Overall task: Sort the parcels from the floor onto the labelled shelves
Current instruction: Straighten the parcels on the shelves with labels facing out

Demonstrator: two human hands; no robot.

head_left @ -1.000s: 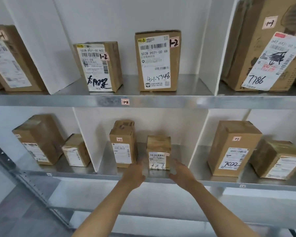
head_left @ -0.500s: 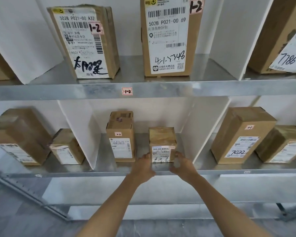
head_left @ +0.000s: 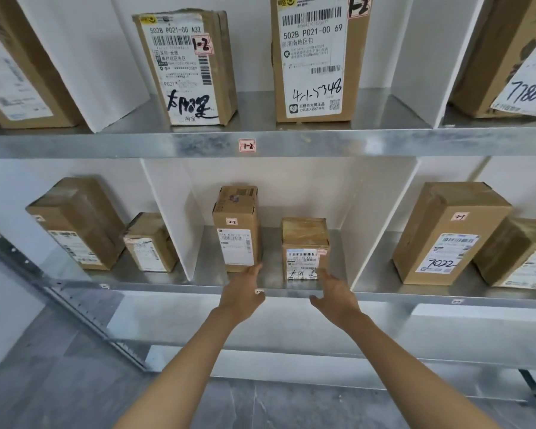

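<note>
as the small parcel (head_left: pixel 305 243) stands shelved, left hand (head_left: pixel 241 294) and right hand (head_left: pixel 335 294) flank it, grips wide.

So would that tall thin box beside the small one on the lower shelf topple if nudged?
Possibly: the tall box stands on its narrow end, so a push high up might tip it. Pushed low, it would likely slide on the smooth metal shelf. Its crisp cardboard edges suggest it is stiff.

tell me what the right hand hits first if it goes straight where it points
Most likely the small parcel: the right hand aims its fingers at that box's lower right front corner. Depth is unclear, so they may be touching it now.
</note>
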